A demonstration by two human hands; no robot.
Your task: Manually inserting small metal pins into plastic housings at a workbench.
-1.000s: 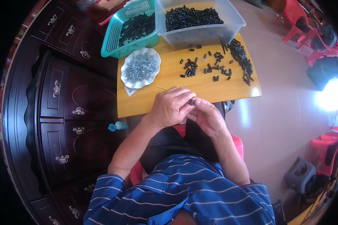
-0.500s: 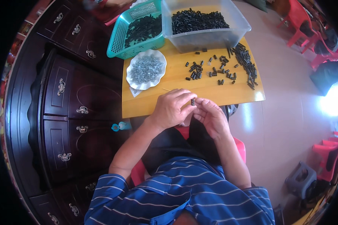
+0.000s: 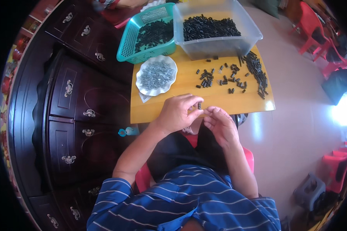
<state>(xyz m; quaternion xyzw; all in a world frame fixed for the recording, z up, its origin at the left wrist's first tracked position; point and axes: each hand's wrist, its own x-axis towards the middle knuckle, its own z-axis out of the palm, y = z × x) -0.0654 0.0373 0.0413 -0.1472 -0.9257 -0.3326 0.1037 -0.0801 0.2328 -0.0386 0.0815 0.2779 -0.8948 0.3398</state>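
Observation:
Between the thumb and forefinger of my left hand (image 3: 180,111), a small black cylindrical piece (image 3: 199,105) stands upright at the table's near edge. My right hand (image 3: 222,125) is just to its right, thumb and fingertips pinched together; whatever they hold, if anything, is too small to make out. Beyond my hands, loose black pieces (image 3: 206,79) of the same kind lie scattered on the yellow wooden table (image 3: 173,106). A white wavy-rimmed plate (image 3: 152,92) heaped with thin, clear or silvery pieces (image 3: 157,75) sits to the left.
At the back stand a green perforated basket (image 3: 124,52) and a translucent plastic bin (image 3: 216,48), both holding black pieces. Longer black sticks (image 3: 258,75) lie along the right table edge. A dark wooden cabinet (image 3: 61,104) flanks the left; red chairs (image 3: 310,29) and a grey stool (image 3: 309,190) are right.
My right fingertips have drawn slightly away from the black piece, down and to the right. My left hand keeps its pinch. The whole view has shifted a little.

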